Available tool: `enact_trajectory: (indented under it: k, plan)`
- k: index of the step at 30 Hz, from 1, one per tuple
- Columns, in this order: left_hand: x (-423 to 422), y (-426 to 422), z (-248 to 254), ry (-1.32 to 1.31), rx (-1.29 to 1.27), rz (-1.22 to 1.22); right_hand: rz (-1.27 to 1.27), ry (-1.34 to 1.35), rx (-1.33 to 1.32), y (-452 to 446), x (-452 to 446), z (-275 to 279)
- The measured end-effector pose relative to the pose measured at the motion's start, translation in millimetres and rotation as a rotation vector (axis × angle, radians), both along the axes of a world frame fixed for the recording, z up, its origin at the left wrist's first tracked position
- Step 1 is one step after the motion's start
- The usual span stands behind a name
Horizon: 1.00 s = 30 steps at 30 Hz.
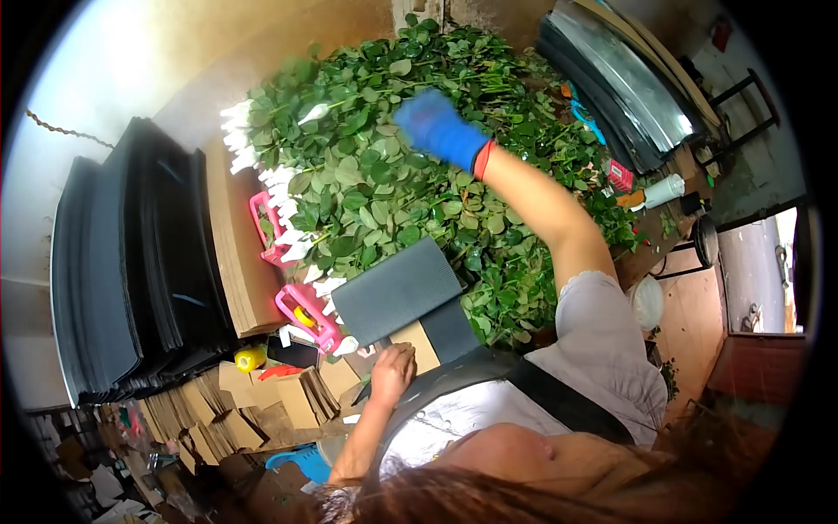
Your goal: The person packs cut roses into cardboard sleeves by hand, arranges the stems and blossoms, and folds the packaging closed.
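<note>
My right hand (436, 127), in a blue knitted glove with a red cuff, is stretched out over a large heap of leafy green cut stems (375, 166). It is smeared by motion, so its fingers and anything in them cannot be made out. Bare, my left hand (393, 374) has its fingers bent over the edge of a brown cardboard sheet (417, 348) in front of my body. A dark grey corrugated sheet (399, 293) lies tilted just beyond that hand, over another dark sheet (449, 332). White-covered flower heads (281, 196) line the heap's left side.
Tall stacks of black sheets (131, 262) and brown cardboard (240, 253) stand at the left. Two pink plastic frames (310, 319), a yellow tape roll (250, 359) and folded cardboard pieces (310, 397) lie nearby. More dark sheets (611, 96) lean at the upper right.
</note>
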<state>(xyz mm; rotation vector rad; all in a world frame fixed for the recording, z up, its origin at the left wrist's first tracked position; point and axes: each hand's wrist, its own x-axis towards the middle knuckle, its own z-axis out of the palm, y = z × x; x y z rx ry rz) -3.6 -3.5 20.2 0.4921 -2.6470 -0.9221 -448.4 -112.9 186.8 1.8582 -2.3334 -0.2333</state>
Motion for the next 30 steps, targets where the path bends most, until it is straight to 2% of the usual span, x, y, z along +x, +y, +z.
enact_trajectory:
  k: [1,2,3,4,7,8,11,13,15,17,19,23,26,29,30]
  plan:
    - [-0.3,-0.1,-1.0,0.006,-0.008,0.004,0.0,-0.11,0.1,4.3,6.5,-45.8]
    - [0.8,0.6,-1.6,0.007,-0.014,0.004,-0.074,-0.16,0.274,17.3,25.1,-64.0]
    - [1.0,1.2,-1.5,0.011,-0.022,0.005,0.023,-0.109,0.22,27.3,22.3,-117.0]
    - [1.3,1.1,0.7,-0.001,-0.026,-0.006,0.077,-0.071,0.123,35.8,24.3,-134.0]
    - [1.7,1.2,1.6,0.003,-0.034,-0.032,0.056,-0.221,-0.034,51.5,22.3,-109.6]
    - [3.8,2.9,0.8,0.008,-0.043,-0.03,0.07,-0.179,-0.129,54.6,21.1,-103.1]
    - [4.4,2.4,-5.7,0.034,-0.064,-0.04,0.127,-0.142,-0.15,64.9,32.1,-81.5]
    - [4.7,3.0,-9.0,0.057,-0.068,-0.037,0.108,-0.072,-0.036,74.9,43.2,-82.4]
    - [4.8,3.0,-14.8,0.068,-0.077,-0.042,0.102,0.043,0.091,71.6,43.0,-117.2]
    - [7.3,2.6,-17.2,0.063,-0.09,-0.049,0.04,0.014,0.163,64.4,44.6,-128.7]
    - [9.9,-0.4,-19.4,0.041,-0.101,-0.08,-0.018,0.029,0.206,49.8,49.3,-113.6]
    - [10.4,1.9,-16.3,0.075,-0.117,-0.079,0.204,0.067,-0.669,59.4,63.9,-47.4]
    - [10.2,2.7,-23.2,0.094,-0.126,-0.08,0.447,-0.017,-0.705,82.1,86.6,2.7]
    - [10.4,-1.4,-27.1,0.083,-0.15,-0.088,0.447,0.037,-0.612,96.3,60.7,7.6]
    - [8.7,-3.1,-26.3,0.093,-0.176,-0.097,0.349,0.259,-0.541,106.7,43.5,11.3]
